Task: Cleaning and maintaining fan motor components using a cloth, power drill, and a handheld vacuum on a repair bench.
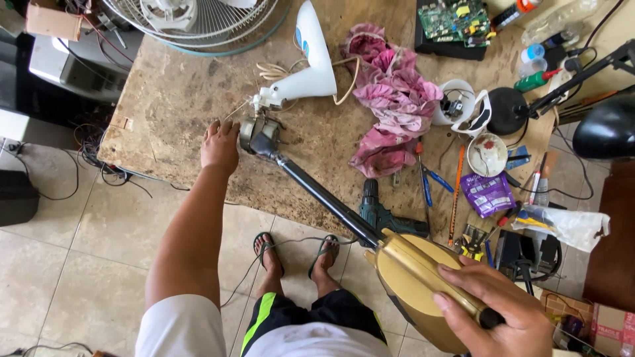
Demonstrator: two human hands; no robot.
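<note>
The right hand (499, 307) is clamped around the handle of a gold-coloured blower tool (413, 277), fingers wrapped over its top near the lower right of the view. A long black nozzle (324, 195) runs from the blower up and to the left, its tip pressed against a small fan motor (256, 134) that sits on the worn wooden desk (178, 99). The left hand (220, 147) lies flat on the desk, fingers together and extended, touching the left side of the motor and gripping nothing. Just above the motor lies a white fan neck housing (311, 59) with loose wires (274, 69) trailing from it. A crumpled pink cloth (390, 99) sits to the right, near a green cordless drill (383, 215) at the desk edge beside the nozzle. A white fan guard (198, 23) rests at the top of the desk, and a green circuit board (456, 18) lies at the far right. The person's sandalled feet (297, 254) stand on the tiled floor (86, 251) below.
</note>
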